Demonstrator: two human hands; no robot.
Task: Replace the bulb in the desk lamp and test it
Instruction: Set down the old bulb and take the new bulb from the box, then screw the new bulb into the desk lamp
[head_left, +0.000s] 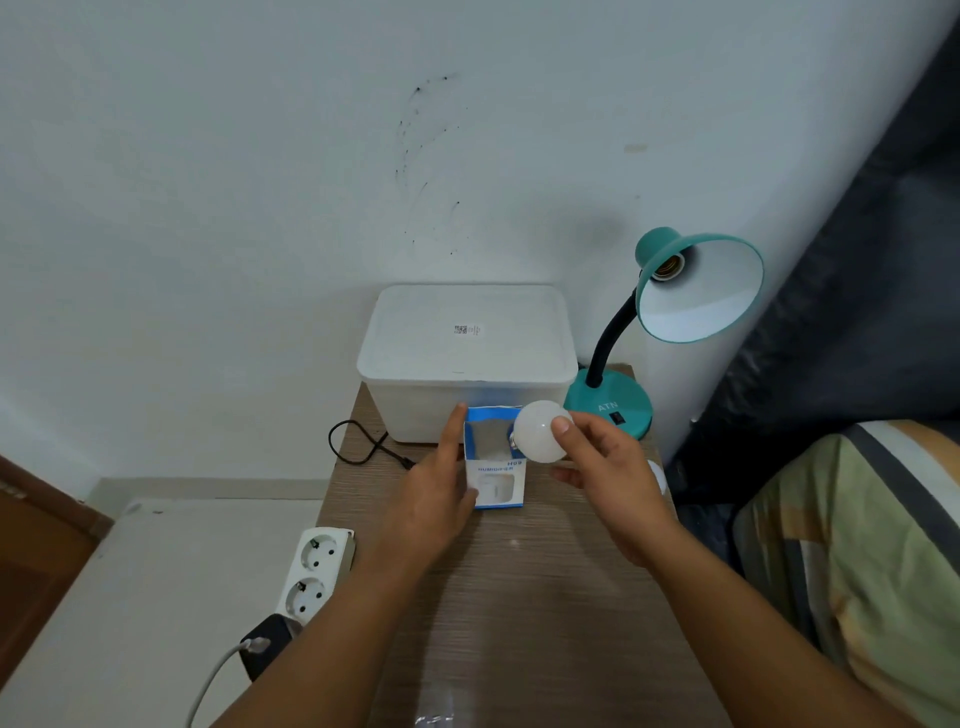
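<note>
Your right hand (602, 467) pinches the bulb (543, 431) over the box (496, 483), steadied by your left hand (436, 488); the lamp (696, 291) waits socket-empty at two o'clock.

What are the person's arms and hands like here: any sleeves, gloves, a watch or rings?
Both arms are bare as far as the view shows, with no sleeves in sight. The left hand and the right hand wear no gloves. No watch, bracelet or ring shows on either wrist or on the fingers.
</note>
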